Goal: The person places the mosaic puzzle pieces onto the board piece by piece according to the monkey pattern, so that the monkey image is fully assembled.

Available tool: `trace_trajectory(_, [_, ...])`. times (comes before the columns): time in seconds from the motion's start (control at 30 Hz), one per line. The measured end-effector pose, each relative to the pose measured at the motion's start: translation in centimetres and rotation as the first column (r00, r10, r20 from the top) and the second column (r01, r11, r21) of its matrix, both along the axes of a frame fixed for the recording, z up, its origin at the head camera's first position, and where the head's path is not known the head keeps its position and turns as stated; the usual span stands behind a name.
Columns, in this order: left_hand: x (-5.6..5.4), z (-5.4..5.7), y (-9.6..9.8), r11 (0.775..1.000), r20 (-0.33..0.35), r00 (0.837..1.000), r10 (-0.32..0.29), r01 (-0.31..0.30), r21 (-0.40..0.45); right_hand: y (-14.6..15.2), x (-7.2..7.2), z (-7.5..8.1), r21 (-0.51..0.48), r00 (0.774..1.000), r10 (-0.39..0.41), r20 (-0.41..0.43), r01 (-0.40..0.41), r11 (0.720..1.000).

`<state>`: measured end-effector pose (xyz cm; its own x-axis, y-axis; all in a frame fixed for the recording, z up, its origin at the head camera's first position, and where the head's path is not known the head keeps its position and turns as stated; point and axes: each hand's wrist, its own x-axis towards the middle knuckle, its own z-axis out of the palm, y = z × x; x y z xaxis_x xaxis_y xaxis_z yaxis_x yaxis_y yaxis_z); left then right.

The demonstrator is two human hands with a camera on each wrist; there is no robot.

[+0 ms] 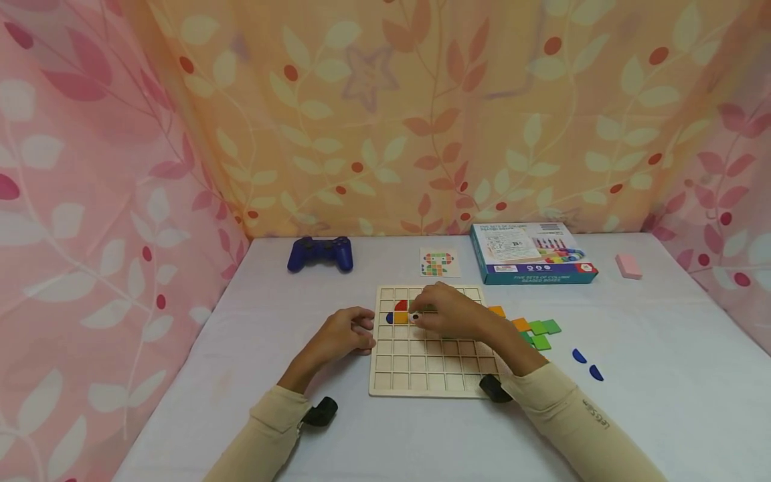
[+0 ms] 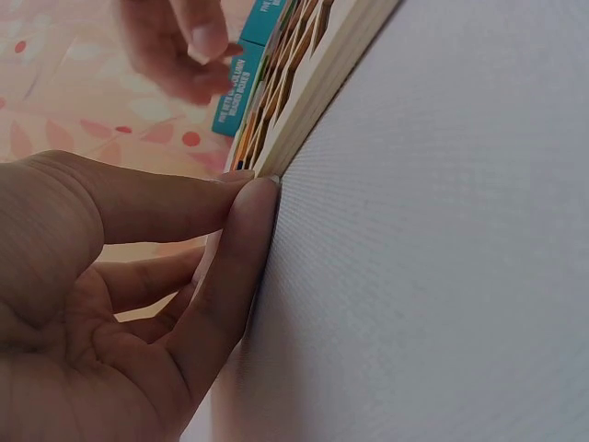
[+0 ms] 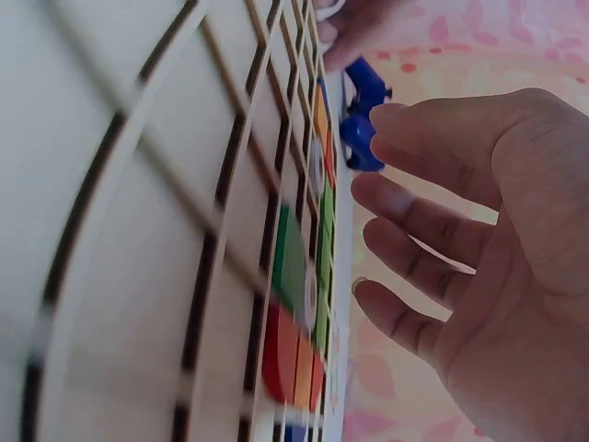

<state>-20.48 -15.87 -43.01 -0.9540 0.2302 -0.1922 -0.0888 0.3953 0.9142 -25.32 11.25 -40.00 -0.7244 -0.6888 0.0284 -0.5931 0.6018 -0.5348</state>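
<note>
Beige sleeves [image 1: 259, 432] reach in from the near side, each with a black wrist camera [image 1: 321, 412] at its cuff. Between them a wooden grid board [image 1: 418, 365] lies flat on the white table [image 1: 295, 281]. Set in its cells are a red piece [image 1: 401, 306], an orange square [image 1: 400, 318], a blue half-round piece [image 1: 389, 318] and a white tile with a black dot [image 1: 415, 316]. The left hand [image 1: 337, 335] pinches the board's left edge between thumb and index finger. The right hand [image 1: 452, 311] arches over the board, thumb and index close together, other fingers loosely bent; whether they touch the dotted tile, I cannot tell. Right of the board lie green tiles [image 1: 542, 342] and blue half-discs [image 1: 579, 355]. Beyond it sit a blue game controller [image 1: 320, 254], a pattern card [image 1: 439, 262], a flat box [image 1: 533, 254] and a pink block [image 1: 628, 266].
</note>
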Motion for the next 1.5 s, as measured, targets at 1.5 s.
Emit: trace_trajectory(1.5, [0.2, 0.0, 0.2, 0.999, 0.001, 1.0, 0.023, -0.023, -0.026, 14.7, 3.2, -0.3, 0.112, 0.932, -0.292, 0.213, 0.274, 0.955])
